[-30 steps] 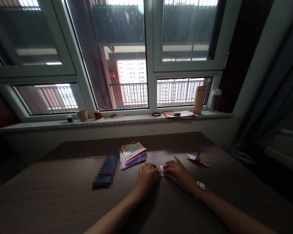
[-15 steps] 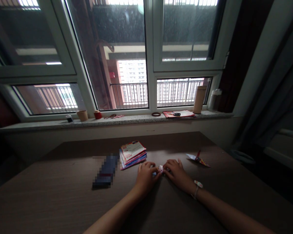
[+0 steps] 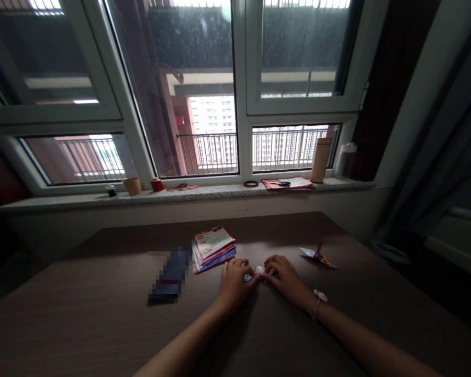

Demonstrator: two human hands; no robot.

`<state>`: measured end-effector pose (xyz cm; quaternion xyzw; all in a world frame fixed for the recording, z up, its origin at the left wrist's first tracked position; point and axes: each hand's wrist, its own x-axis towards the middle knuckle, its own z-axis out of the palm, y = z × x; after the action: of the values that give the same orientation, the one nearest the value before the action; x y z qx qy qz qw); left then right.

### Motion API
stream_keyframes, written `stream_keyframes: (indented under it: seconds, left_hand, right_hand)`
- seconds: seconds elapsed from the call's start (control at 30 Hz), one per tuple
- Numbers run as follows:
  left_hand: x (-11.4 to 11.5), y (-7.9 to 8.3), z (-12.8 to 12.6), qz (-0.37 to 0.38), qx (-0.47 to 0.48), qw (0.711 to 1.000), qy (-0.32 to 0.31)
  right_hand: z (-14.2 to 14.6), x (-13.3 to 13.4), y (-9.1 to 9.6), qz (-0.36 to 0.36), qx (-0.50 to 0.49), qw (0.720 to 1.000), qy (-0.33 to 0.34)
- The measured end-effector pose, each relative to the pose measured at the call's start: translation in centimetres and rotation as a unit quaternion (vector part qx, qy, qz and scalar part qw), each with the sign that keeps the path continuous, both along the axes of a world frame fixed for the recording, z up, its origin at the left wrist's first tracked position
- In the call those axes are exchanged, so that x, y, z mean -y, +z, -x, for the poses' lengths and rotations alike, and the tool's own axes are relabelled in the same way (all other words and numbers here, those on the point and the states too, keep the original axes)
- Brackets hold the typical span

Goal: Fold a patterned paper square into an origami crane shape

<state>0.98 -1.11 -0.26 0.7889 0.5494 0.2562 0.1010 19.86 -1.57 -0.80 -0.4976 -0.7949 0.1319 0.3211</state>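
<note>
A small folded piece of paper, pale with coloured patches, lies on the table between my hands. My left hand is closed on its left side, with thumb and fingers around the edge. From the right, my right hand pinches it, the thumb close to the left thumb. Much of the paper is hidden under my fingers. A folded paper crane with pointed ends rests on the table to the right of my right hand. Beyond my left hand sits a stack of printed paper sheets.
A blurred dark object lies on the brown table, left of the stack. On the windowsill are a paper cup, a red spool, scissors on papers, a tan bottle and a clear bottle.
My right fingers have shifted slightly, and a bit more of the folded paper shows beside them. My left hand is nearly unmoved.
</note>
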Motion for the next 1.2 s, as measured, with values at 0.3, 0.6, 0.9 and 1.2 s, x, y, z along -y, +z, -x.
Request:
stream_keyframes:
  seconds: [0.3,0.6,0.9,1.2]
  left_hand:
    - [0.10,0.06,-0.30,-0.015,-0.005,1.000,0.007]
    - [0.08,0.18,-0.54,-0.019,-0.019,1.000,0.012]
    - [-0.13,0.06,-0.58,-0.008,-0.035,0.999,0.014]
    - [-0.25,-0.25,-0.47,-0.004,-0.034,0.999,0.011]
  right_hand:
    - [0.35,-0.39,-0.48,0.002,0.026,0.999,-0.042]
    - [0.64,-0.49,-0.54,0.011,0.021,0.998,-0.058]
    - [0.83,-0.79,-1.03,0.009,0.009,0.997,-0.077]
    - [0.89,-0.90,-0.92,0.022,0.001,0.996,-0.085]
